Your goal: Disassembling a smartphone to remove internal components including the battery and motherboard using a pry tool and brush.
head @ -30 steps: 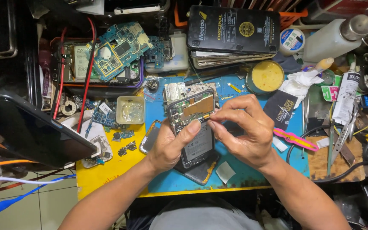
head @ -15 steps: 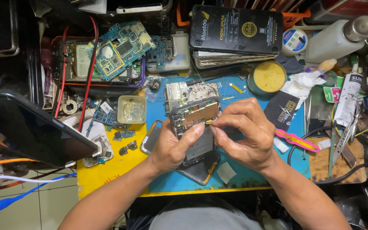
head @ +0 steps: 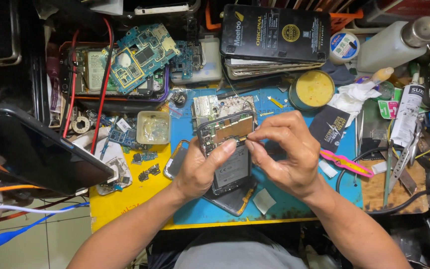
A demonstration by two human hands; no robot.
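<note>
An opened phone (head: 227,149) with its back off shows a brown circuit board and grey battery over the blue mat (head: 284,199). My left hand (head: 202,167) grips the phone from below and the left, thumb lying across its board. My right hand (head: 284,149) pinches at the phone's upper right edge with thumb and forefinger; whatever small part sits between the fingertips is too small to make out. A second dark phone shell (head: 232,199) lies under the held phone.
Blue circuit boards (head: 140,57) and red wires lie at the back left. A stack of dark phone panels (head: 274,40), a yellow paste tin (head: 313,88), a clear small tray (head: 154,127), a dark tablet (head: 31,149) at left, tweezers and tubes at right.
Both hands stay on the phone; the left thumb has slid slightly up over the board and the right fingertips have shifted a little along its top edge.
</note>
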